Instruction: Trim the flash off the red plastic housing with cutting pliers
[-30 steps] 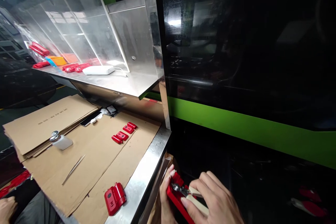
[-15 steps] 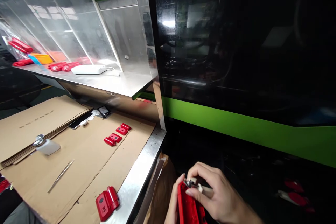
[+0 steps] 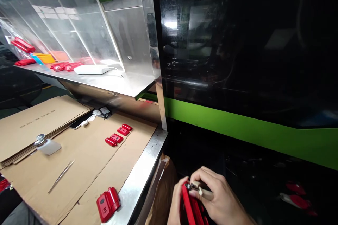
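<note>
Far left of our fingers: a white squat bottle with a metal cap (image 3: pixel 47 145) and thin metal tweezers (image 3: pixel 61 176) lie on the brown cardboard sheet (image 3: pixel 87 161) covering the steel counter (image 3: pixel 144 172), placed as they were a second ago.
Left of our fingers: a red hinged plastic part (image 3: pixel 107 204) lies near the counter edge, and three small red plastic pieces (image 3: pixel 118 134) lie further back, well apart from our hands.
Left hand (image 3: pixel 176 205): it grips the lower left side of the red moulded plastic housing (image 3: pixel 192 206); only part of the hand shows at the frame bottom.
Red housing: held off the counter, to its right, above a brown bag (image 3: pixel 161 197). Against a second ago it is turned more edge-on, its long side towards us.
Right hand (image 3: pixel 216 200): its fingers (image 3: pixel 204 178) are closed around small cream-handled metal cutters (image 3: pixel 196 189), the tip touching the housing's top end. The hand sits a little lower than half a second ago.
Our reading: with the housing rotated, the cutter now works on another edge, likely trimming.
Right of our fingers: red parts (image 3: pixel 297 197) lie in the dark below the green machine band (image 3: pixel 245 130).
</note>
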### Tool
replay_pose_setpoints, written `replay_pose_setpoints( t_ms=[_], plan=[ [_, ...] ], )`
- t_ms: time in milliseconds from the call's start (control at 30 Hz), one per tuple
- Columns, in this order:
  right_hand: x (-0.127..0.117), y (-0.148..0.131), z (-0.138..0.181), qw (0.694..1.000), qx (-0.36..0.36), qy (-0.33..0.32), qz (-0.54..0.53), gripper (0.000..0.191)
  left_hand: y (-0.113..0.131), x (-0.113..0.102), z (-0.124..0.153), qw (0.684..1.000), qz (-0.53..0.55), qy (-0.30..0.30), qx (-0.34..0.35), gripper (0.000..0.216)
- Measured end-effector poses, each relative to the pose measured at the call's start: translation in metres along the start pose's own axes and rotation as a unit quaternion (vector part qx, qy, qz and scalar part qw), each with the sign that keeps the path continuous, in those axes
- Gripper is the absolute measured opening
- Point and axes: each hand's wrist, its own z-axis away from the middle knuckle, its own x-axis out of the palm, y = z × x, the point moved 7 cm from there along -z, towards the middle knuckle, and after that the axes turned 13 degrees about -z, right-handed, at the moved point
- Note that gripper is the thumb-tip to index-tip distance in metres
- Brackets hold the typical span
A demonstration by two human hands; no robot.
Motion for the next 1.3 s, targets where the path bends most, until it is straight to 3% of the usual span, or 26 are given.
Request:
replay_pose_setpoints(
  t_ms=[67,133,200,333,467,567,667,767,933,1100,1300],
  plan=[
    [-0.002,0.007,0.004,0.999,0.011,-0.017,0.032,0.023,-0.006,-0.01,-0.002,0.999,0.038,0.023,0.016,0.071],
    [-0.016,0.022,0.004,0.995,0.017,0.007,0.103,0.019,-0.009,-0.018,-0.005,0.986,0.165,-0.001,0.03,0.088],
    [-0.04,0.042,0.001,0.98,0.02,0.078,0.18,0.014,-0.011,-0.024,-0.008,0.955,0.293,-0.048,0.017,0.076],
    [-0.083,0.075,-0.003,0.948,0.028,0.202,0.246,0.022,-0.003,-0.025,-0.008,0.901,0.413,-0.136,0.01,0.065],
    [-0.09,0.074,0.001,0.947,0.024,0.197,0.251,0.025,0.0,-0.013,-0.005,0.813,0.537,-0.225,0.015,0.076],
    [-0.08,0.059,0.004,0.955,0.021,0.17,0.241,0.028,-0.006,-0.007,-0.005,0.797,0.556,-0.235,0.012,0.09],
    [-0.064,0.035,0.002,0.968,-0.005,0.118,0.221,0.035,-0.005,0.0,-0.004,0.797,0.549,-0.25,0.007,0.095],
    [-0.039,0.0,-0.001,0.974,-0.089,0.028,0.205,0.034,0.004,0.003,-0.003,0.804,0.54,-0.248,0.02,0.098],
    [-0.002,-0.052,0.0,0.93,-0.257,-0.053,0.257,0.04,0.009,0.014,-0.001,0.819,0.535,-0.209,-0.017,0.088],
    [0.018,-0.061,-0.002,0.891,-0.305,-0.087,0.324,0.041,-0.02,0.008,0.006,0.866,0.486,-0.062,-0.098,0.062],
    [0.029,-0.064,-0.004,0.861,-0.328,-0.113,0.372,0.042,-0.035,0.005,0.014,0.87,0.478,-0.007,-0.12,0.056]
  ],
)
